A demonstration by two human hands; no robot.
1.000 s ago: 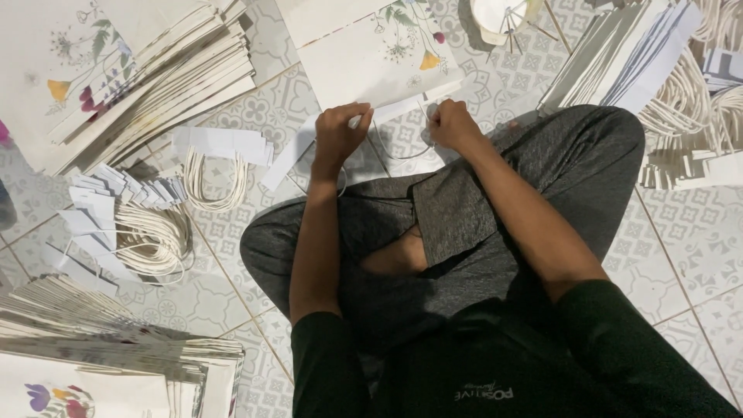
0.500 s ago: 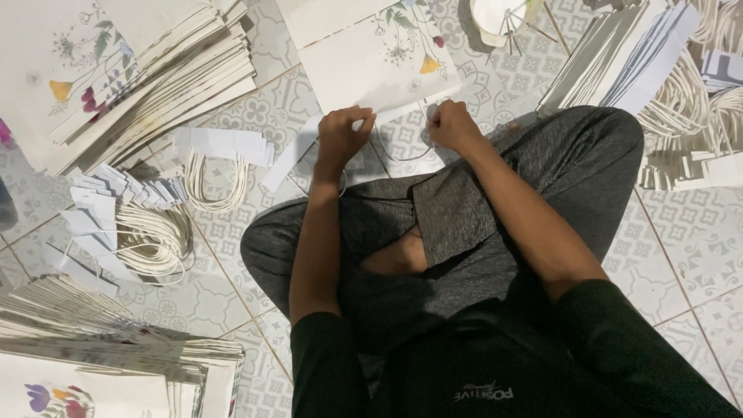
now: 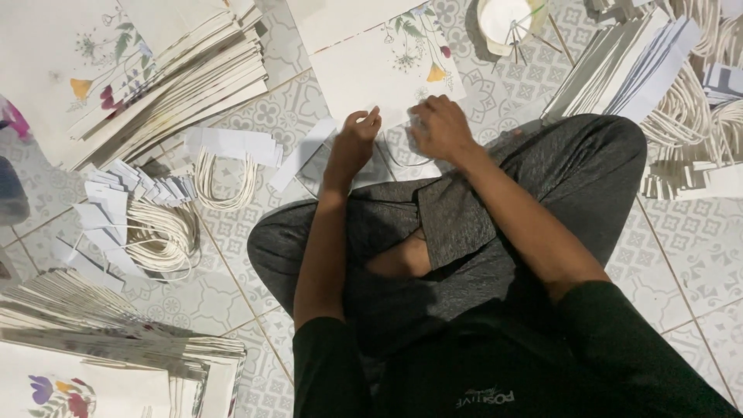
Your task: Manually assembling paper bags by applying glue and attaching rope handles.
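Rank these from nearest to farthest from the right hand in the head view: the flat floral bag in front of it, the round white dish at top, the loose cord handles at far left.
1. Flat floral bag, just ahead of the right hand; fingers meet its near edge.
2. Round white dish, farther ahead, slightly right.
3. Loose cord handles, far left, beyond the left hand.

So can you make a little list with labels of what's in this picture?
place: patterned tile floor, person sitting cross-legged
left hand: fingers curled, at the near edge of the flowered paper bag
right hand: pressing flat on the same bag's near edge
far left: stack of flat bags
near left: another bag stack
left middle: cord handles with white paper strips
right: more strips and cords
top: small bowl
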